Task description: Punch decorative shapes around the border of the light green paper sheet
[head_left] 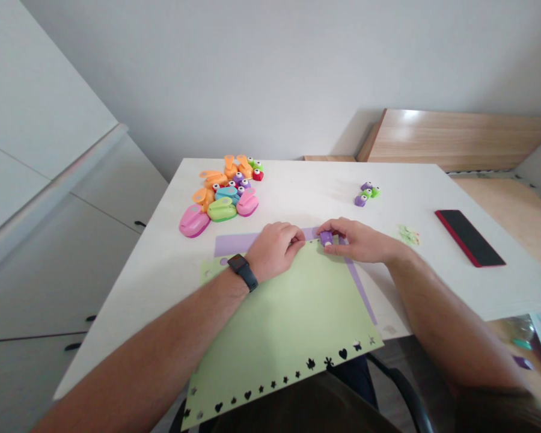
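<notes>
A light green sheet of paper [293,307] lies before me, its near edge jutting past the table and cut with hearts, stars and leaves. Beneath it, a purple sheet [237,243] shows along the far and right sides. My right hand [356,240] grips a small purple craft punch [326,238] at the green sheet's far edge, thumb on the near side and fingers beyond. Just left of the punch, my left hand [277,246], with a dark watch [242,272] on its wrist, rests on the paper, fingers curled at that far edge; the fingertips seem pinched on the paper.
Several orange, pink, green and blue craft punches [222,209] are bunched at the table's back left. A few small purple and green punches [368,193] stand at back right. Paper scraps [408,235] and a black slab with a red edge [470,238] lie to the right.
</notes>
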The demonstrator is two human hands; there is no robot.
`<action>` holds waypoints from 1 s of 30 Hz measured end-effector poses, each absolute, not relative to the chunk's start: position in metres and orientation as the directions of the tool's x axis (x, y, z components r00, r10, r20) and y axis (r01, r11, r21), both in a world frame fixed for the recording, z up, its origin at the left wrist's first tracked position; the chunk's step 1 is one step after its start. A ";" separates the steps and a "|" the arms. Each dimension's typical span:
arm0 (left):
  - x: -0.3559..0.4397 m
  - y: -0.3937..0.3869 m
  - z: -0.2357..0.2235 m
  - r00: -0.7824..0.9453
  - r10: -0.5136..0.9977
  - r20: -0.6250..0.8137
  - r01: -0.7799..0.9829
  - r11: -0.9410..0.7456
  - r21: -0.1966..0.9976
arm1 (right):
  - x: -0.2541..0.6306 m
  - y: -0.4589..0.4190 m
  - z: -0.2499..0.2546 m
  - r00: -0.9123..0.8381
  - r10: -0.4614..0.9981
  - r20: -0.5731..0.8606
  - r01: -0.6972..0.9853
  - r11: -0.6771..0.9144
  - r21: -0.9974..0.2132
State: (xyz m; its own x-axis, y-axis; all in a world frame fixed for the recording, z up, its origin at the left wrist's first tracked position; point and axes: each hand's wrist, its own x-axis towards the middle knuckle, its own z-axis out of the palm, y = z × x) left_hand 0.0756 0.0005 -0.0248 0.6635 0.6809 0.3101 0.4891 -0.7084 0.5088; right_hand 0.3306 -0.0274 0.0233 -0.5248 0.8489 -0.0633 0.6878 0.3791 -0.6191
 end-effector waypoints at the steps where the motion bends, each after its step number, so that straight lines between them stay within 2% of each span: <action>1: 0.075 0.000 -0.025 0.664 0.680 0.312 0.487 -0.709 0.509 | 0.330 -0.028 0.025 -0.534 0.844 -0.060 0.681 0.387 -0.622; 12: 0.075 0.001 -0.025 0.662 0.681 0.313 0.486 -0.708 0.512 | 0.330 -0.030 0.029 -0.539 0.840 -0.064 0.685 0.393 -0.613; 30: 0.075 0.000 -0.025 0.665 0.682 0.304 0.492 -0.706 0.509 | 0.324 -0.032 0.027 -0.451 0.890 -0.063 0.744 0.336 -0.577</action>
State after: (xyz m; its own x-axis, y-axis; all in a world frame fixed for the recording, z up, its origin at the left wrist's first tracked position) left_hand 0.0751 0.0004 -0.0252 0.6647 0.6823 0.3043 0.4918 -0.7063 0.5092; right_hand 0.3239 -0.0317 0.0267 -0.4513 0.8901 -0.0633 0.7442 0.3363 -0.5772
